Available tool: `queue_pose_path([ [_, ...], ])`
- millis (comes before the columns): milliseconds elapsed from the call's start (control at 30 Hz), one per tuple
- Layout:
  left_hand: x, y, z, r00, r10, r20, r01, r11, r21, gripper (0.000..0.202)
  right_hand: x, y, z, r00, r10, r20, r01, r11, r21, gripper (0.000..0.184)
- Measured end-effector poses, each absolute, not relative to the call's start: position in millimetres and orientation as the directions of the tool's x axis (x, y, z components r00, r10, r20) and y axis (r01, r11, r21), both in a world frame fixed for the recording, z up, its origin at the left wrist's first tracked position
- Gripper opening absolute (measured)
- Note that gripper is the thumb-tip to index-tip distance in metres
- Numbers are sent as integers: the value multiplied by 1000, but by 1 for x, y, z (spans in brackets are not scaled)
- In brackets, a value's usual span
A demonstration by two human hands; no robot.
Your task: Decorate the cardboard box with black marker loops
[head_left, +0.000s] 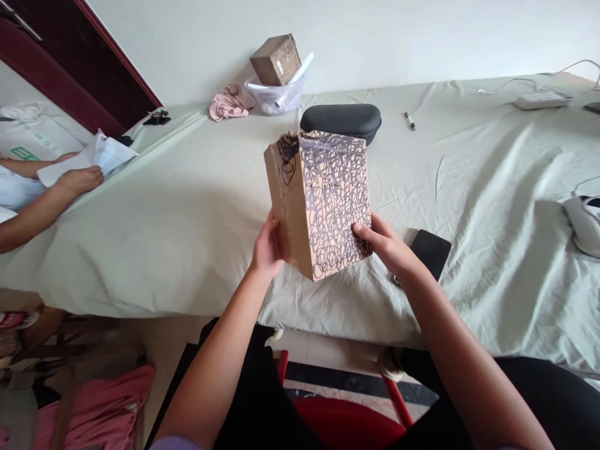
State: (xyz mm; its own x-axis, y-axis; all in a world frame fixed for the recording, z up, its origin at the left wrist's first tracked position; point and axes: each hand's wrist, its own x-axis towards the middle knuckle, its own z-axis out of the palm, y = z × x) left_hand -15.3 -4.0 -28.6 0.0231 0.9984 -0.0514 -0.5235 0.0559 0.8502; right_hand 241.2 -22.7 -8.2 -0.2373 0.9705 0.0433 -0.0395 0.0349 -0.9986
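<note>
Between my two hands is a cardboard box (pixel 335 200), tilted, its broad face covered in black looping scribbles and clear tape along the top edge. My left hand (pixel 269 250) grips the plain brown side low on the left, its fingertips partly hidden behind the box. On the right edge, my right hand (pixel 379 240) presses its thumb on the scribbled face while the other fingers go behind. A black hard case (pixel 342 119) lies just beyond the box. Near my right wrist, a dark smartphone (pixel 429 253) rests on the pale green cloth (pixel 197 250).
A plastic basin (pixel 276 100) by the wall holds a small carton (pixel 276 59); a pink cloth (pixel 231 102) is beside it. A marker (pixel 410 121), power strip (pixel 544 100) and white device (pixel 585 222) lie to the right. At left, another person's hands hold papers (pixel 110 153).
</note>
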Motion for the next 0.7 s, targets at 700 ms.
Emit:
queue_pose_path([
  [700,-14,-10,-36,-11,829,560,228,-543,808,119,254,-4,-33,118,991,66,690,-34,-723,48],
])
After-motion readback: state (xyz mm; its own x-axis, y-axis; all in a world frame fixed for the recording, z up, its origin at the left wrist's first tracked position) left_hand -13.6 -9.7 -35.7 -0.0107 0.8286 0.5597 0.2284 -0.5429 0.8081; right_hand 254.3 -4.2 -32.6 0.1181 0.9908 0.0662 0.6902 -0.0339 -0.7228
